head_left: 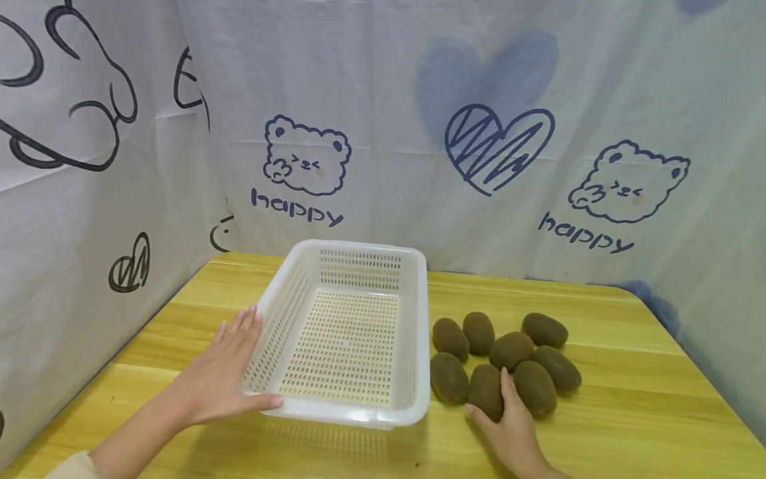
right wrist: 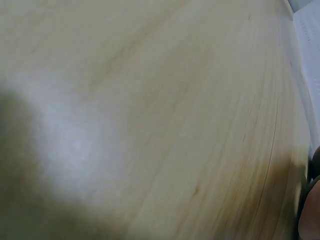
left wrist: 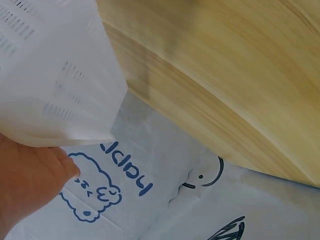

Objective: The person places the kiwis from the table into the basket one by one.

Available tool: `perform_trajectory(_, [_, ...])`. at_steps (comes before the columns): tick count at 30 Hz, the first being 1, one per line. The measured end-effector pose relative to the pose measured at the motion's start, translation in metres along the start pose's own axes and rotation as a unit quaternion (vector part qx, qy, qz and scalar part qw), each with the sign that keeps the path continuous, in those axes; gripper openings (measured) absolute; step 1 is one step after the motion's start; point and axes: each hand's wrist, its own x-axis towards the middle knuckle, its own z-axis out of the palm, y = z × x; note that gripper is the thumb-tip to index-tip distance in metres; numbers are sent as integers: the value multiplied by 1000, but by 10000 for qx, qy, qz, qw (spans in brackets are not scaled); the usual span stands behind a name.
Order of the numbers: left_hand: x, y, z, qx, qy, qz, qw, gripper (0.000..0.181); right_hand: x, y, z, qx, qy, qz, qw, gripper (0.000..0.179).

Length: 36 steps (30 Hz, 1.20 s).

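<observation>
A white plastic basket [head_left: 338, 414] with slotted walls and floor stands on the table, nothing inside it. My left hand [head_left: 224, 372] rests along the basket's left side, fingers straight and spread, thumb lying on the front rim. The left wrist view shows that hand [left wrist: 32, 177] against the basket's rim [left wrist: 55, 141]. To the right of the basket, my right hand [head_left: 511, 429] holds a brown kiwi [head_left: 485, 391] between thumb and fingers, among other kiwis. Only a fingertip [right wrist: 311, 215] of the right hand shows in the right wrist view.
Several more kiwis lie loosely grouped on the wooden table [head_left: 634, 386], including one kiwi [head_left: 449, 378] close to the basket's right wall. A white cloth [head_left: 383, 186] with printed bears and hearts hangs behind the table and along its sides.
</observation>
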Motion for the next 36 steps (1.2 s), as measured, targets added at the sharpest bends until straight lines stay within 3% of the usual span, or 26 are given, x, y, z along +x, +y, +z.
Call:
perform_trajectory(8, [-4,-7,-2,13,28,28,10000,117,1,0,2,-64,336,134,9993,90])
perform_trajectory(21, [-7,-18,-2,227,44,95,9997,116,0,-2,-8,36,402,312,9987,87])
perform_trajectory(25, [-8,-21,-3,237,24,113,9997,115,-1,-6,-14,176,448,201,9986,86])
perform_trajectory(36, [-8,-26,-3,208,75,240,9995,112,0,-26,-36,942,509,-570,9926,80])
